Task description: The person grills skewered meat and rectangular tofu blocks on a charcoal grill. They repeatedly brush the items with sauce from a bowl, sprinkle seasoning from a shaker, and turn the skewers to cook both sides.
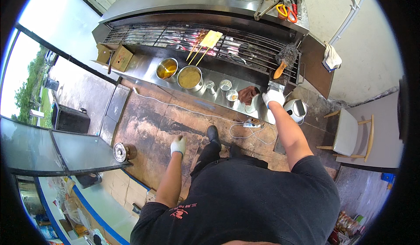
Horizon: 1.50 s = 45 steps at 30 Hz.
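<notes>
My right hand (273, 96), in a white knit glove, is at the right end of the steel ledge, against a metal piece (276, 85); its fingers are hidden, so its grip is unclear. My left hand (178, 145), also gloved, hangs low over the floor, away from the grill, and I see nothing in it. Flat yellow skewered food (211, 39) lies on the charcoal grill grate (151, 35) above glowing coals, with a darker skewer (200, 36) beside it. A wire brush with a wooden handle (280, 70) rests on the grate's right end.
Along the ledge stand a pot of orange-brown liquid (167, 68), a pot of yellowish sauce (190, 77), shakers (225, 85) and a brown cloth (247, 95). Tongs (262, 12) and scissors (291, 15) lie on the back shelf. A white cord (183, 104) crosses the floor; a chair (347, 132) stands right.
</notes>
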Each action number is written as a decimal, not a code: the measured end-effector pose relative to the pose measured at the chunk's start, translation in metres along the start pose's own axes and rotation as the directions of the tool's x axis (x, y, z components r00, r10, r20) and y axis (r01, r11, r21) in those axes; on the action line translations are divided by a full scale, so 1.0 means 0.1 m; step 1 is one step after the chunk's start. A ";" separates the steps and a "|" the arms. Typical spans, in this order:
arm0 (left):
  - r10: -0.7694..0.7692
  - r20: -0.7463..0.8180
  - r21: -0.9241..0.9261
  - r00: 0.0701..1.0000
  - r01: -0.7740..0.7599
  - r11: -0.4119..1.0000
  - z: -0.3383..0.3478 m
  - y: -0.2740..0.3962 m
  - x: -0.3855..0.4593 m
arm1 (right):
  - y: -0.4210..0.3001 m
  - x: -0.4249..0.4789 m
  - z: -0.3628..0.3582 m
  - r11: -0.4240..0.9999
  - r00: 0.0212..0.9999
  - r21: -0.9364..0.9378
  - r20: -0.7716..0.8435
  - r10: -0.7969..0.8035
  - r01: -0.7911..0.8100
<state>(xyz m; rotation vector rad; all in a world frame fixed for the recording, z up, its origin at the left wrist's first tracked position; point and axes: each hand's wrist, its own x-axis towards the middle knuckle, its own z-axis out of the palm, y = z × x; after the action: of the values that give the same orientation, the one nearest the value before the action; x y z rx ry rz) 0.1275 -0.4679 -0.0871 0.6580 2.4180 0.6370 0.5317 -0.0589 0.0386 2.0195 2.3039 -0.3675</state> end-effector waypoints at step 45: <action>0.747 0.008 0.228 0.665 -0.729 0.646 -0.36 4.05 2.28 | -0.29 0.24 0.07 0.949 0.949 -0.088 0.059 0.310 -0.304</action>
<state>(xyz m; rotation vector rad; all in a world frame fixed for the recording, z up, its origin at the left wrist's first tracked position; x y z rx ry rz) 0.0647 -0.0375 0.0798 1.8071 2.2409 0.7192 0.4987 -0.0402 0.0315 2.2369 1.8877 -0.3185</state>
